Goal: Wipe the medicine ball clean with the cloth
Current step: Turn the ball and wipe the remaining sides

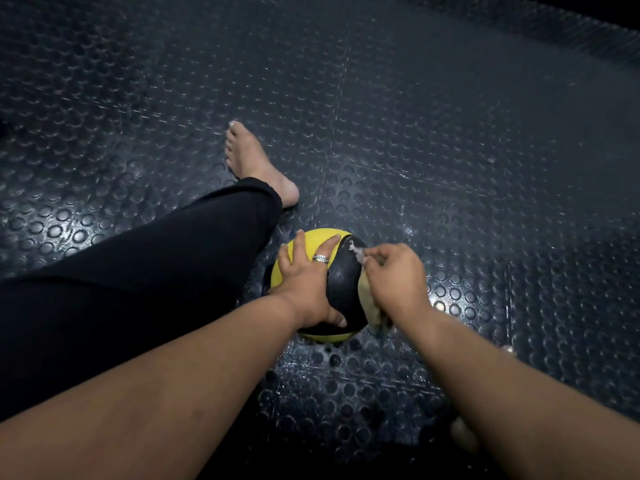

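Note:
A yellow and black medicine ball (341, 275) sits on the dark studded floor in front of me. My left hand (308, 282) lies spread over its left and top side, fingers straight, a ring on one finger, thumb wrapped low at the front. My right hand (396, 275) grips a pale cloth (367, 299) and presses it against the ball's right side. A frayed end of the cloth sticks out by the fingertips near the top of the ball. Most of the cloth is hidden under the hand.
My left leg in black trousers (156, 271) stretches out to the left of the ball, its bare foot (256, 164) beyond it. Toes of my other foot (464, 434) show under my right forearm. The black rubber floor (485, 168) with round studs surrounds everything.

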`<move>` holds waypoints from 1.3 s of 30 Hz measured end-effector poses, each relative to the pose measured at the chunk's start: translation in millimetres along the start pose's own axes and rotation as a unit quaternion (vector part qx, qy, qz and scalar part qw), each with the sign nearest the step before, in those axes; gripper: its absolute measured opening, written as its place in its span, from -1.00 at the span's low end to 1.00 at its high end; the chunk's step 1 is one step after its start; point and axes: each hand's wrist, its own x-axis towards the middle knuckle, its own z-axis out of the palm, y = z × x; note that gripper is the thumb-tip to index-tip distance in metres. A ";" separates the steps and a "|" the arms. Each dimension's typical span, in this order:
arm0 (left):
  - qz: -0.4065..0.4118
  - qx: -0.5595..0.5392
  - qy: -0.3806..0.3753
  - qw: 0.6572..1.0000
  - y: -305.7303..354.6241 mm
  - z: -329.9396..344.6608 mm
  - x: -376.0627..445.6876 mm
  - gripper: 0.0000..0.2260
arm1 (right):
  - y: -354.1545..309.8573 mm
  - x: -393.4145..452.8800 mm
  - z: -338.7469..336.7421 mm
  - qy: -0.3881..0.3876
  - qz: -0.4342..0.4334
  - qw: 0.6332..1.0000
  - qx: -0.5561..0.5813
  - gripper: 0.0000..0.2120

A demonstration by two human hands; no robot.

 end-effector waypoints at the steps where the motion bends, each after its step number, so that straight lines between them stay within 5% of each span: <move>1: -0.002 0.003 -0.001 1.000 0.2 0.7 -0.5 0.21 | -0.5 11.3 -1.4 -0.004 0.022 1.000 -0.001 -0.82; 4: -0.008 0.001 0.000 1.000 -1.2 1.3 -2.7 0.22 | -5.6 18.5 0.1 -0.006 0.046 0.999 -0.010 -0.83; 9: -0.007 -0.008 -0.004 1.000 -0.4 -0.8 -2.1 0.19 | -14.2 -24.8 5.4 -0.006 -0.062 0.997 -0.043 -0.78; 16: -0.013 0.007 -0.003 1.000 8.2 3.9 -6.9 0.18 | -18.1 11.0 2.3 0.025 0.036 0.999 0.004 -0.83; 22: -0.018 0.003 0.000 1.000 11.4 4.1 -3.7 0.12 | -12.9 -36.9 1.4 0.003 -0.078 0.997 0.000 -0.85; 27: -0.018 0.012 -0.010 1.000 17.4 7.3 -8.8 0.17 | -12.1 -1.0 -3.2 0.036 0.017 0.999 -0.004 -0.84; 33: -0.010 -0.009 0.007 1.000 10.2 5.1 -2.3 0.02 | -12.1 -45.1 8.5 -0.008 -0.167 0.986 -0.009 -0.90; 39: -0.011 0.008 -0.003 1.000 15.5 1.2 5.1 0.17 | -20.9 -13.6 5.0 0.032 -0.052 0.998 0.025 -0.86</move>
